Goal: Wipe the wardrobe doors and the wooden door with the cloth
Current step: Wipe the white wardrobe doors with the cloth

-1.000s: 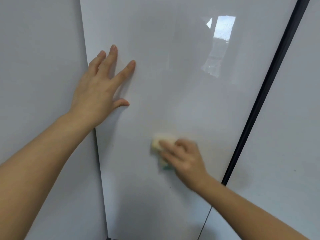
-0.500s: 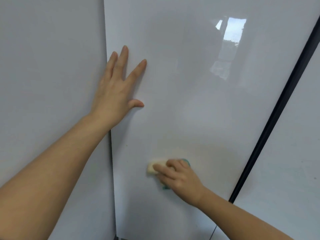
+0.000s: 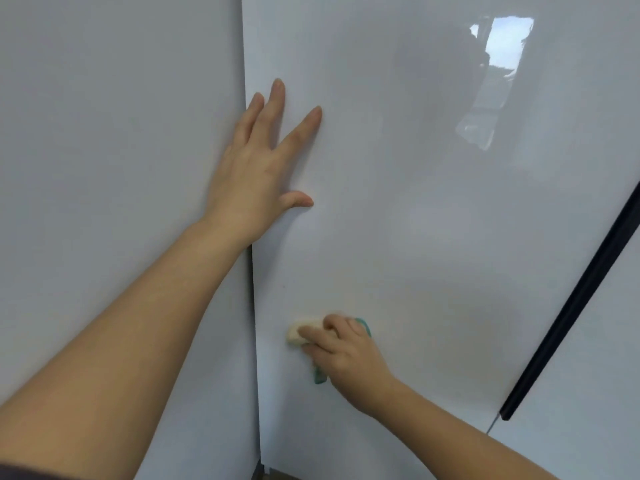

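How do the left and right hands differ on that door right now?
The left hand lies flat with fingers spread; the right hand has fingers curled over the cloth. The left hand holds nothing; the right hand presses the cloth to the wardrobe door. The left hand sits higher, at the door's left edge; the right hand is lower. Both are on the same glossy door.

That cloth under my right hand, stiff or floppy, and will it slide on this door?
Probably floppy: the cloth bunches under the right hand, with a teal edge hanging below. It should slide easily, since the wardrobe door looks smooth and glossy.
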### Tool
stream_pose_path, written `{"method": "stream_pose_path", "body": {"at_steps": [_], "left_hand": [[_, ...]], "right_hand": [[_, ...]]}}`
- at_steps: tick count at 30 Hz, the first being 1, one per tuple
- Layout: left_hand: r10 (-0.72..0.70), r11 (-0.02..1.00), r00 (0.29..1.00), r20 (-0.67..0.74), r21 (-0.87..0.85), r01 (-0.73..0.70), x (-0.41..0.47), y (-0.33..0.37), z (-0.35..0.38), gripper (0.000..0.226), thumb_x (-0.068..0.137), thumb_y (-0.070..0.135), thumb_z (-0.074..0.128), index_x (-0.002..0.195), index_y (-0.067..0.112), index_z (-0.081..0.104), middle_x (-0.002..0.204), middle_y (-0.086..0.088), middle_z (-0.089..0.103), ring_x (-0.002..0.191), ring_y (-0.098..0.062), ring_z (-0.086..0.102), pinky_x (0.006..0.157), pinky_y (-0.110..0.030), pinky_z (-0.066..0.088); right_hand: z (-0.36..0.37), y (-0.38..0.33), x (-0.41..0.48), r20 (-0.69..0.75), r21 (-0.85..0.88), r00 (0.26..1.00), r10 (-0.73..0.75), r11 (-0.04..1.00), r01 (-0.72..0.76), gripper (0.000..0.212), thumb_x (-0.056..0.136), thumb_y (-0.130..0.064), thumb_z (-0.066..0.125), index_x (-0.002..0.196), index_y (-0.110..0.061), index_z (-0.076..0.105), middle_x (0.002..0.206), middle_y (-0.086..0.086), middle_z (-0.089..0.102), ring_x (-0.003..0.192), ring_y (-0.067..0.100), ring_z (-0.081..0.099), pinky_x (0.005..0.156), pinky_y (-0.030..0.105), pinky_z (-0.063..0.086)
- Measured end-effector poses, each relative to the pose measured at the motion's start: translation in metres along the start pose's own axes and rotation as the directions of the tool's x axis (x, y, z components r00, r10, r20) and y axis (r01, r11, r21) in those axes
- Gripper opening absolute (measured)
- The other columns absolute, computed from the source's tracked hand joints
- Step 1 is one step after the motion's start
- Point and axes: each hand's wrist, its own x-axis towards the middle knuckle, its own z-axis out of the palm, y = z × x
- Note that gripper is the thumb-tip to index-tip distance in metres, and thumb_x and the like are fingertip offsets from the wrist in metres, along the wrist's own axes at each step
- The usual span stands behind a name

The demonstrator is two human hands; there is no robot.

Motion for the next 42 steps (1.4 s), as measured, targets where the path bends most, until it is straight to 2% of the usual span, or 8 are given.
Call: {"method": "stream_pose_path", "body": {"at_steps": [7,13,20,23,28,30,35,42], "left_hand": [[0.027,0.999,1.0,-0.015,0.038,-0.026,0.0,-0.006,0.001,0.106,0.067,0.04,0.083,0.154,0.033,0.021,0.163,-0.013,0.007,0.148,-0.037,0.01,0.115,-0.043,0.025],[0.047,0.999,0.999,-0.018,0.026,-0.046,-0.002,-0.008,0.003,0.104,0.068,0.04,0.082,0.154,0.032,0.023,0.163,-0.012,0.008,0.149,-0.035,0.01,0.117,-0.037,0.019],[0.052,0.999,0.998,-0.042,0.017,-0.051,-0.003,-0.008,0.005,0.105,0.067,0.038,0.083,0.153,0.029,0.024,0.162,-0.013,0.01,0.149,-0.036,0.012,0.117,-0.038,0.02],[0.043,0.999,0.999,-0.031,-0.002,-0.044,-0.003,-0.008,0.005,0.104,0.069,0.037,0.083,0.153,0.031,0.022,0.163,-0.011,0.008,0.149,-0.034,0.01,0.116,-0.036,0.019],[0.036,0.999,0.999,-0.018,-0.011,-0.036,-0.004,-0.009,0.003,0.102,0.072,0.037,0.082,0.153,0.033,0.022,0.163,-0.009,0.006,0.15,-0.032,0.008,0.116,-0.037,0.021],[0.029,0.999,0.999,-0.014,-0.013,-0.03,-0.004,-0.007,0.003,0.102,0.072,0.037,0.082,0.153,0.033,0.022,0.163,-0.008,0.007,0.15,-0.032,0.008,0.116,-0.038,0.021],[0.029,1.0,1.0,0.0,0.008,-0.029,-0.004,-0.006,0.001,0.101,0.074,0.037,0.08,0.155,0.031,0.02,0.163,-0.009,0.004,0.15,-0.032,0.005,0.118,-0.04,0.019],[0.031,0.999,0.999,0.006,-0.018,-0.031,-0.044,0.007,0.02,0.103,0.072,0.041,0.08,0.154,0.021,0.022,0.162,-0.017,0.007,0.149,-0.036,0.007,0.119,-0.037,0.012]], "right_hand": [[-0.004,0.012,0.088,-0.332,-0.032,0.933,0.136,0.987,-0.156,0.017,0.093,-0.006,0.058,0.095,-0.011,0.073,0.118,0.0,0.069,0.089,0.026,0.047,0.067,0.033,0.039],[0.045,-0.023,0.006,0.13,-0.003,0.99,-0.053,0.999,0.053,0.015,0.068,-0.01,0.074,0.081,-0.015,0.067,0.112,-0.002,0.066,0.087,0.023,0.047,0.07,0.033,0.034],[-0.003,0.005,0.117,-0.326,-0.011,0.933,0.151,0.986,-0.164,0.025,0.095,-0.002,0.05,0.089,-0.01,0.072,0.118,0.0,0.069,0.086,0.025,0.047,0.065,0.034,0.036],[0.033,-0.006,0.079,-0.222,-0.062,0.975,0.003,0.998,-0.017,0.015,0.09,0.0,0.059,0.086,-0.01,0.07,0.116,0.003,0.068,0.084,0.026,0.051,0.066,0.036,0.036],[0.053,-0.022,-0.011,0.265,-0.022,0.942,-0.205,0.976,0.218,0.009,0.074,-0.01,0.068,0.076,-0.018,0.064,0.104,-0.002,0.064,0.085,0.022,0.047,0.074,0.032,0.033],[0.026,-0.005,-0.004,0.248,-0.035,0.951,-0.184,0.979,0.199,0.005,0.075,-0.02,0.067,0.08,-0.018,0.067,0.105,-0.003,0.065,0.088,0.022,0.048,0.074,0.032,0.035],[-0.036,0.038,0.011,-0.161,-0.048,0.984,0.073,0.996,-0.082,0.027,0.1,-0.006,0.048,0.095,-0.011,0.074,0.118,0.002,0.07,0.096,0.029,0.051,0.075,0.037,0.044],[-0.033,0.03,-0.088,0.215,-0.036,0.965,-0.148,0.987,0.159,0.024,0.099,-0.012,0.049,0.09,-0.019,0.069,0.116,-0.003,0.066,0.088,0.025,0.06,0.074,0.035,0.041]]}}
